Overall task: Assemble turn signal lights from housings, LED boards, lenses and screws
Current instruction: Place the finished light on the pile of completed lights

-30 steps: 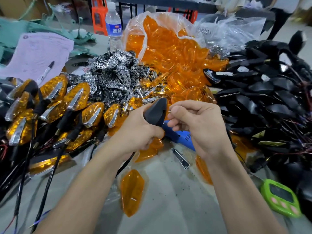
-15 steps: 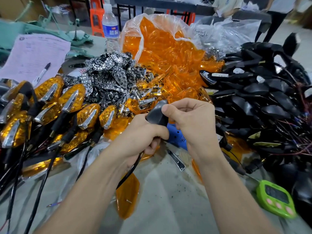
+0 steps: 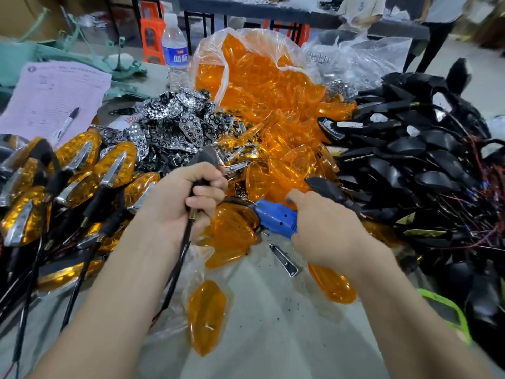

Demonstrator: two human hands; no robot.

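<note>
My left hand (image 3: pixel 188 203) grips a black housing (image 3: pixel 205 159) by its stem, and its black cable (image 3: pixel 180 258) hangs down toward me. My right hand (image 3: pixel 330 231) lies over the right end of a blue screwdriver (image 3: pixel 276 218) on the table, thumb stretched along it. Its fingers are hidden behind the hand. Another black housing (image 3: pixel 326 189) sits just beyond that hand. Orange lenses (image 3: pixel 267 110) spill from a clear bag at the centre back. A heap of silver LED boards (image 3: pixel 175 119) lies to their left.
Finished amber lights (image 3: pixel 73 170) with black cables crowd the left. A pile of black housings (image 3: pixel 420 149) with wires fills the right. Loose lenses (image 3: pixel 206 315) and a chrome strip (image 3: pixel 284 259) lie near me. A water bottle (image 3: pixel 175 53), a paper with a pen (image 3: pixel 54 102) and a green timer (image 3: pixel 451 315) are around.
My right hand left the housing's top and dropped right onto the blue screwdriver. My left hand moved the housing left and slid its grip onto the stem.
</note>
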